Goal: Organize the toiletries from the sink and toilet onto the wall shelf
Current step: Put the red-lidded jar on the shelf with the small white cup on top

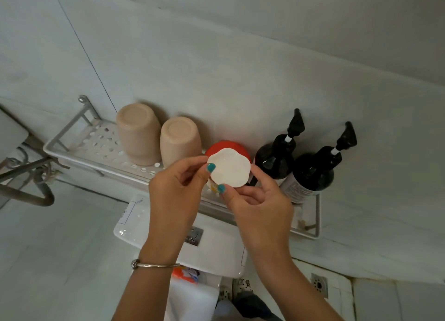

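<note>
Your fingers and the white scalloped round pad they are pinching are covering most of the red-lidded container just behind them, so its body is staying unreadable. The label print on the dark pump bottle right of your fingers is showing too small to read. Your forearms are running off the bottom edge.
</note>
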Available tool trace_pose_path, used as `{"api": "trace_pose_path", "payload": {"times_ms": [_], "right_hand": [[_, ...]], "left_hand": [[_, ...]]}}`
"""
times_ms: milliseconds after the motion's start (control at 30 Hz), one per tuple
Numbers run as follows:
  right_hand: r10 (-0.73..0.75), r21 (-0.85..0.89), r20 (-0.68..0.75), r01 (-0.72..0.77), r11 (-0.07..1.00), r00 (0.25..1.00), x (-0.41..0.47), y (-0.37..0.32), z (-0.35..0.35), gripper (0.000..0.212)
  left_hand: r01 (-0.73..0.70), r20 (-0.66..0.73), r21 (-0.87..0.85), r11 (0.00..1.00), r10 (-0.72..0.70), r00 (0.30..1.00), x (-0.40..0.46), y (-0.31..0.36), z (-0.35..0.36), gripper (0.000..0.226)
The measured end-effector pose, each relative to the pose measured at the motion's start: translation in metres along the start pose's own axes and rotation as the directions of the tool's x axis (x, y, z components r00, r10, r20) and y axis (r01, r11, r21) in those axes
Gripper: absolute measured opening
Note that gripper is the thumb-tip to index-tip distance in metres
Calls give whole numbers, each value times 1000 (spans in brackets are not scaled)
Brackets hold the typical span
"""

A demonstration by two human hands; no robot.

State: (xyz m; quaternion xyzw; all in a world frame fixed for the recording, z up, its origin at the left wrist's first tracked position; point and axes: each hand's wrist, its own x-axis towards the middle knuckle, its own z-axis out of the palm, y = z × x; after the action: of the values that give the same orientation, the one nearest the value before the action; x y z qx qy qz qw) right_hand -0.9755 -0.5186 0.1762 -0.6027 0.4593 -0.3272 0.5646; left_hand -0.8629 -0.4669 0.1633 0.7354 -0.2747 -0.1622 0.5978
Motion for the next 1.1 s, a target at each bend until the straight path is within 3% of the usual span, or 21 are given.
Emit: {"api": "trace_pose_path", "payload": {"times_ms": [200,533,700,767,833,933,1000,1100], "right_hand": [[61,83,-78,-55,995,995,-6,5,3,48],[142,213,-139,-111,971,980,0,-6,18,36],[155,203,-127,-127,971,980,-1,-7,24,44],[179,205,-110,-154,967,978,-4,-8,22,48],[198,196,-87,-179,964,976,-9,-11,19,48],[172,190,-44,-161,969,984,-19,-17,17,51],[108,160,-3,-106,981,994,-25,-18,22,52],[-70,29,40,69,997,997,-30,-17,34,49]], "left_hand": [[-31,155,23,999,27,988,-6,-5,-7,47],[-112,80,212,971,97,992,-1,-10,5,42],[-123,86,242,962,105,991,4,-7,8,45],[-173,30,243,955,171,985,1,-5,2,44],[-246,-113,300,922,290,950,2,-3,-14,43],[-152,-243,392,907,262,934,21,-14,-48,79],[-104,-176,450,887,202,963,38,-26,-64,104],[-139,-31,479,867,176,984,56,-31,-73,115]]}}
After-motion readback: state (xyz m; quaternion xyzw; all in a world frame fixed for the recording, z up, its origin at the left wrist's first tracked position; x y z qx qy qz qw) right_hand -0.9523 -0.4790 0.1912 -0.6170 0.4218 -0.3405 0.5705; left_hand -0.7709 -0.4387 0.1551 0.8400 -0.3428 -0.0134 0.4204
